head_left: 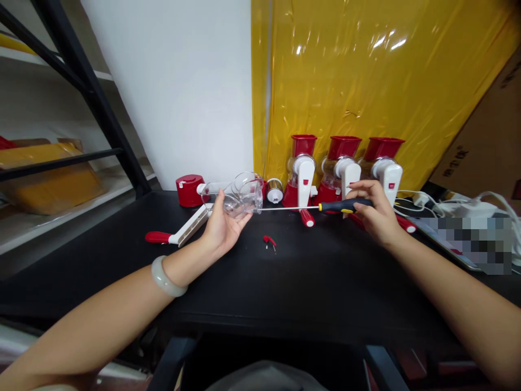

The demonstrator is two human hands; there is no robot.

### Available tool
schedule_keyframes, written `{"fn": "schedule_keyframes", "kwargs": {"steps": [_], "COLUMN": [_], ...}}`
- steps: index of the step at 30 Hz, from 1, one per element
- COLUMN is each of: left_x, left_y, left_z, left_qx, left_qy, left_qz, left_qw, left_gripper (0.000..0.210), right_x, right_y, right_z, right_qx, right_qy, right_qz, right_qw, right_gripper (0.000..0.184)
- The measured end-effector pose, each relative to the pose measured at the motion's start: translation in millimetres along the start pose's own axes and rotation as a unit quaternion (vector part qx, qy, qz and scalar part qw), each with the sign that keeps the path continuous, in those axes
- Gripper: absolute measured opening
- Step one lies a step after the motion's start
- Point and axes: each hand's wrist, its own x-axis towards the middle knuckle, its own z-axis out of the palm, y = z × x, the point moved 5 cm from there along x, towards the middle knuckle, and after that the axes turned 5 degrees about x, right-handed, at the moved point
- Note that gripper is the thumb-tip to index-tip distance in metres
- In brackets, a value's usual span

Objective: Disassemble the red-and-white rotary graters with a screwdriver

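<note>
My left hand (226, 228) is wrapped round a clear plastic grater housing (234, 195), held on its side above the table. A white crank arm (193, 224) with a red handle (158, 237) sticks out at the housing's left end. In my right hand (374, 209) is a screwdriver (340, 206) with a black and yellow grip. Its long thin shaft points left, and the tip reaches the housing's open right end; whether it touches a screw I cannot tell. Below the shaft lies a small red part (269, 240) with tiny pieces beside it.
Several red and white rotary graters (304, 171) stand along the back of the black table (285, 293). A red base (190, 190) and a metal grating drum (274, 191) are at the back too. White cables (423, 200) and a tablet-like device (448, 244) lie at right.
</note>
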Motion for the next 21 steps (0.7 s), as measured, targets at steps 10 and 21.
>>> {"fn": "schedule_keyframes", "kwargs": {"steps": [10,21], "left_x": [0.1,0.5], "left_y": [0.0,2.0], "left_z": [0.3,0.4], "left_qx": [0.003,-0.001], "left_qy": [0.003,-0.002], "left_qz": [0.001,0.012], "left_qw": [1.000,1.000], "left_gripper": [0.052,0.050], "right_x": [-3.6,2.0], "right_y": [-6.7,-9.8], "right_z": [0.3,1.4], "right_qx": [-0.115,-0.080], "right_qy": [0.032,0.044], "right_qz": [0.035,-0.016], "right_qw": [0.992,0.996], "right_gripper": [0.030,0.041]}}
